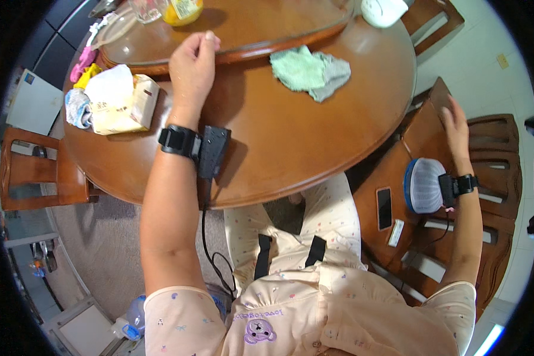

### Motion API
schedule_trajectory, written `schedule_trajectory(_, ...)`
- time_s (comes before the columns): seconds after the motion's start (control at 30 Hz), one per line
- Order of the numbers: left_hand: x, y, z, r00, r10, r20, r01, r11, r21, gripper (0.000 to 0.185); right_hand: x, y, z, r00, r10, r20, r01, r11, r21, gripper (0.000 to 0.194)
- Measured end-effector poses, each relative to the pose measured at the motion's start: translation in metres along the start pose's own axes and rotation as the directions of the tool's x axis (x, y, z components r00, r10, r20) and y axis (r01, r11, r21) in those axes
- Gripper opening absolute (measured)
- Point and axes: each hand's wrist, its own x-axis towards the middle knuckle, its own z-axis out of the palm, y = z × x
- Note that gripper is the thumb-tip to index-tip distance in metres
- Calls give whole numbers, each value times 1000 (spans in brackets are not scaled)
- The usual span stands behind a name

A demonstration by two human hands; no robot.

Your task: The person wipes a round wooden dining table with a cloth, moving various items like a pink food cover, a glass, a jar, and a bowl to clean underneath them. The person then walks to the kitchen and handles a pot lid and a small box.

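My left hand [193, 64] is over the round wooden table [285, 147], curled into a fist beside the rim of the glass-topped raised turntable [253, 53]. Nothing shows in it, and the inside of the fist is hidden. A tissue pack [124, 104] lies left of that wrist. Light green and grey cloths [309, 69] lie on the table to the right of the fist. Off the table's right side, my right hand [456, 127] is at the wooden chairs, thumb apart from the fingers, holding nothing visible. Below it is a round blue-rimmed item with a white mesh cover [427, 184].
A phone [384, 209] and a small white packet [396, 232] lie on a wooden seat [369, 196]. A white bowl [382, 11], yellow container [183, 11] and clear glass [149, 10] stand at the far side. Black cable [204, 227] hangs from my left wrist device.
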Motion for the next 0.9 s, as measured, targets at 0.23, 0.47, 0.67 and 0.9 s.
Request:
schedule_trajectory(0.23, -2, 15, 2, 1000, -1, -14, 1, 1000, 7, 30, 40, -226, 94, 576, -751, 324, 771, 630, 89, 54)
schedule_trajectory(0.47, -5, 24, 3, 997, -64, -36, 64, 998, 1, 28, 71, -199, 118, 725, -625, 289, 635, 769, 72, 27)
schedule_trajectory(0.67, -5, 23, 7, 994, -86, -62, 90, 994, 68, 29, 163, -184, 73, 991, 1, 133, -18, 991, 131, 25)
schedule_trajectory(0.9, -4, 23, 8, 996, -59, -70, 59, 998, -11, 26, 183, -339, 168, 454, -828, 329, 717, 558, 417, 46)
